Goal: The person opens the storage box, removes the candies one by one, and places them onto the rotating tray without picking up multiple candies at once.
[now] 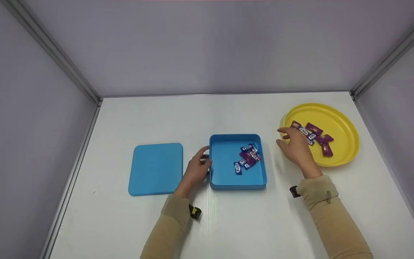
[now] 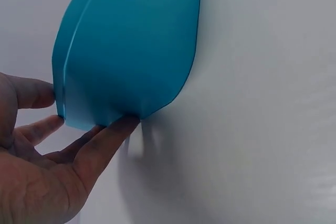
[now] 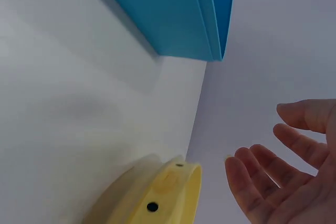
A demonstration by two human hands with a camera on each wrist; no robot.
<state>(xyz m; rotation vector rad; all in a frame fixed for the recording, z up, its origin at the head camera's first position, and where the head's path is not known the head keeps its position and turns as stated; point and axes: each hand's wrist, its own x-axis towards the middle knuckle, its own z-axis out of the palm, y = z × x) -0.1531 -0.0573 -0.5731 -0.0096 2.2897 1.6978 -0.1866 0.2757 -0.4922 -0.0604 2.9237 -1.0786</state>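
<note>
Fingertips of the left hand touch the outside of the left wall of a square blue box. In the left wrist view, those fairly straight fingers lie against the blue wall. Inside the box, toward its right side, are several small candies in blue and purple wrappers. The right hand is raised over the left rim of a round yellow tray; more wrapped candies lie there, some hidden by the hand. Seen from the right wrist, its loosely bent fingers hold nothing.
A flat blue square lid lies on the white table, left of the box. Grey-white panels enclose the table at the back and both sides. The yellow tray stands near the right panel.
</note>
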